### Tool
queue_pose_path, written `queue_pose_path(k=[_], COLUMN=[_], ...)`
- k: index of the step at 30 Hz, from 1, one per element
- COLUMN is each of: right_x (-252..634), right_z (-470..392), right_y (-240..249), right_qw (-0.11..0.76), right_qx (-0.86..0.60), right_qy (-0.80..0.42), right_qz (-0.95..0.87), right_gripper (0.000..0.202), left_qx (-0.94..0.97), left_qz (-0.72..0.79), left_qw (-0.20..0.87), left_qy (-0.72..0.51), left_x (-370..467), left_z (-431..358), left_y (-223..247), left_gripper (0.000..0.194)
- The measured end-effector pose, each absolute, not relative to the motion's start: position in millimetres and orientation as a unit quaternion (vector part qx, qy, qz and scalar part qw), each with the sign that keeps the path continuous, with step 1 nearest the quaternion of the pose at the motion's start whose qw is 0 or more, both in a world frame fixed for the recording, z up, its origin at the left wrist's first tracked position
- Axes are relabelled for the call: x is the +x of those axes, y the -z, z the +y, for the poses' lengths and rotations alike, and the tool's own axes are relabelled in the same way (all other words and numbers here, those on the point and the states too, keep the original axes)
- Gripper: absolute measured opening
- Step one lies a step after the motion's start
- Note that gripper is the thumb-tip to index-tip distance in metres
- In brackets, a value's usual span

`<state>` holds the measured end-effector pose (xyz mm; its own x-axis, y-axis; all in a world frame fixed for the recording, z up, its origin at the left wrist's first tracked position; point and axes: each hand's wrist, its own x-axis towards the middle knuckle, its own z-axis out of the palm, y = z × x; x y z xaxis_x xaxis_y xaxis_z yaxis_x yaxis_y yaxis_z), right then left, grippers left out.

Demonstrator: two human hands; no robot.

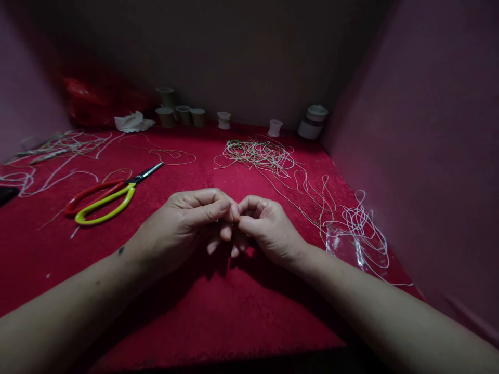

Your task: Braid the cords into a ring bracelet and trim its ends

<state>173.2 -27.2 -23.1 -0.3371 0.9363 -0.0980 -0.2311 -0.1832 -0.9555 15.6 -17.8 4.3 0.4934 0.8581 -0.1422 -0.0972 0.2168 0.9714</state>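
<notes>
My left hand (197,215) and my right hand (265,223) meet above the middle of the red cloth (218,322). Both are closed in a pinch, thumb against forefinger, with their fingertips touching or nearly so. Whatever lies between the fingertips is hidden or too small to make out. To the left of my left hand rest scissors (113,195) with one red and one yellow handle, blades pointing away to the right. Beyond my hands lies a tangle of thin tan and white cord (259,156), with loose strands trailing toward the right.
White cord (364,223) lies over a clear plastic bag (343,246) at right. More cord (66,148) spreads at far left. Along the back stand several spools (198,118), a lidded jar (312,123), crumpled white tissue (134,122) and a red bag (89,98). Walls enclose both sides.
</notes>
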Motion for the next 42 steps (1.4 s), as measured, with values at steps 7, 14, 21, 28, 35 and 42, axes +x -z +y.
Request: queue_pose_path(k=[7, 14, 21, 28, 35, 42], right_x=[168.4, 165.6, 165.9, 167.9, 167.4, 166.3], right_z=[-31.2, -32.4, -32.3, -33.8, -33.8, -34.4], right_y=[25.4, 33.7, 32.8, 32.8, 34.4, 33.7], right_qw=[0.42, 0.415, 0.399, 0.383, 0.386, 0.383], right_qx=[-0.384, -0.4, -0.419, -0.421, -0.422, -0.406], right_qy=[-0.659, -0.622, -0.577, -0.541, -0.517, -0.557], right_qz=[-0.493, -0.529, -0.576, -0.619, -0.636, -0.615], right_gripper=[0.013, 0.013, 0.008, 0.006, 0.008, 0.01], left_qx=[0.526, 0.478, 0.531, 0.553, 0.414, 0.297], left_qz=[0.398, 0.435, 0.447, 0.432, 0.402, 0.41], left_qw=[0.664, 0.658, 0.619, 0.611, 0.722, 0.787], left_qy=[-0.352, -0.388, -0.367, -0.367, -0.382, -0.353], left_x=[23.0, 29.2, 29.6, 26.6, 25.7, 22.3], left_z=[-23.4, -24.3, -27.1, -30.6, -20.0, -11.2], left_y=[-8.0, -7.2, -11.1, -9.7, -2.6, -0.6], left_gripper=[0.03, 0.028, 0.03, 0.027, 0.031, 0.042])
